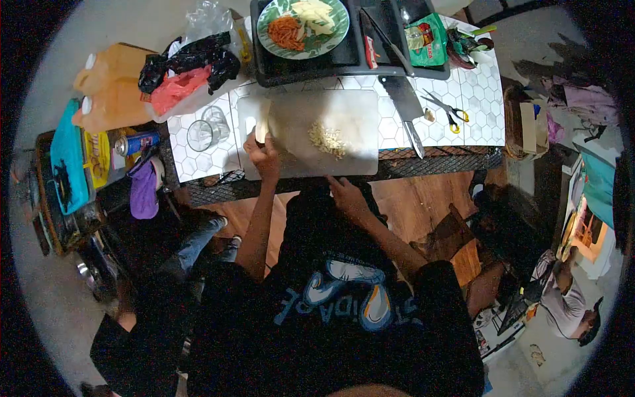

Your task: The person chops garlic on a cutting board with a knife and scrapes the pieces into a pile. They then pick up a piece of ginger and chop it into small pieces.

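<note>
Near the left end of the cutting board [291, 155], my left hand [263, 153] has its fingers closed round a pale, upright piece [262, 124] that I cannot identify. At the board's front edge is my right hand [347, 196], its fingers curled together; whatever they may hold is too small to make out. A small heap of chopped pale pieces [326, 140] lies right of the board's middle. Behind the board, a patterned plate [270, 47] holds orange shreds [286, 33] and pale slices [314, 16].
A cleaver [401, 96], a smaller knife [413, 137] and yellow-handled scissors [451, 114] lie right of the board. Two glasses [208, 129] stand left. Behind is a black tray [291, 78]. People [155, 291] [567, 304] are at both sides.
</note>
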### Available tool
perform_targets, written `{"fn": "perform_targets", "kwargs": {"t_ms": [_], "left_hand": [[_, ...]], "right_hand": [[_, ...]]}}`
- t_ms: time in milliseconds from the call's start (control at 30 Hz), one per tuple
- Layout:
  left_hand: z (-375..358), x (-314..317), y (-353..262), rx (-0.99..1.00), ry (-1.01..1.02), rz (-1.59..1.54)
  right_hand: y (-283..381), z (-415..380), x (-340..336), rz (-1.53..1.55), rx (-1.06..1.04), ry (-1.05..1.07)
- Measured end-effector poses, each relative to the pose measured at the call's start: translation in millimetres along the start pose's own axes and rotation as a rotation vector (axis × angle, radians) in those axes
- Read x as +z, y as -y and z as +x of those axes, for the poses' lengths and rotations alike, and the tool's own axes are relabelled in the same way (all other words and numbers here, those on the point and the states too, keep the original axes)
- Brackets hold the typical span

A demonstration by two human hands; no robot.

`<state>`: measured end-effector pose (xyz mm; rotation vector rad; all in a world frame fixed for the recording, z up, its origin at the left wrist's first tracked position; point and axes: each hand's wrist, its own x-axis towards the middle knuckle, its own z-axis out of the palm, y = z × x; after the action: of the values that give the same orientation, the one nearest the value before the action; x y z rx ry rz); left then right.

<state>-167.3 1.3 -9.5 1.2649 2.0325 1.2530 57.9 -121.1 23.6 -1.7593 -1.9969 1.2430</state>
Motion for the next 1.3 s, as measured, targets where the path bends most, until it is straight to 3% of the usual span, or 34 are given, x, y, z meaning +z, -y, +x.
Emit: {"fn": "perform_targets", "kwargs": {"t_ms": [100, 200, 333, 400, 533, 600, 733, 800, 867, 933, 1067, 1133, 1267, 1300], "left_hand": [[-1.5, 1.2, 13.7, 0.077, -0.045, 0.105], [-6.3, 1.7, 28.0, -0.001, 0.035, 0.079], [-9.4, 0.3, 30.8, -0.076, 0.044, 0.046], [-10.9, 0.7, 30.1, -0.045, -0.001, 0.106], [-11.2, -1.4, 18.9, -0.017, -0.035, 0.124], [-11.6, -8.1, 12.3, 0.080, 0.115, 0.224], [-12.7, -1.1, 16.5, 0.177, 0.147, 0.400], [-13.1, 1.1, 14.7, 0.195, 0.129, 0.367], [-12.5, -0.6, 14.3, 0.224, 0.105, 0.336], [-10.1, -1.7, 13.9, 0.225, 0.112, 0.359], [-4.3, 1.8, 34.0, 0.232, 0.143, 0.292], [-6.2, -0.5, 28.7, 0.278, 0.128, 0.275], [-4.3, -1.3, 28.2, 0.315, 0.126, 0.249], [-2.8, -0.5, 29.9, 0.318, 0.126, 0.253]], "right_hand": [[-10.4, 6.2, 1.6, -0.085, 0.051, -0.146], [-13.0, 10.0, -6.0, -0.030, 0.068, -0.327], [5.1, 10.9, -2.1, 0.079, 0.015, -0.268], [17.4, 20.7, 12.9, 0.075, 0.038, -0.122], [28.4, 27.2, 25.5, 0.009, 0.050, -0.163], [25.4, 24.6, 26.6, 0.067, 0.046, -0.412], [17.4, 10.2, -3.5, 0.127, 0.221, -0.303], [3.8, 1.3, -10.2, 0.089, 0.056, -0.416], [-4.8, -14.7, -18.0, 0.109, 0.053, -0.366], [-19.9, -35.1, -17.7, -0.010, 0.037, -0.146], [-37.7, -61.1, -20.9, -0.049, -0.129, 0.000], [-33.4, -66.4, -28.1, -0.064, 0.146, 0.230], [-30.2, -69.2, -38.8, 0.023, 0.175, 0.106], [-34.2, -64.7, -37.1, -0.017, 0.091, -0.062]]}}
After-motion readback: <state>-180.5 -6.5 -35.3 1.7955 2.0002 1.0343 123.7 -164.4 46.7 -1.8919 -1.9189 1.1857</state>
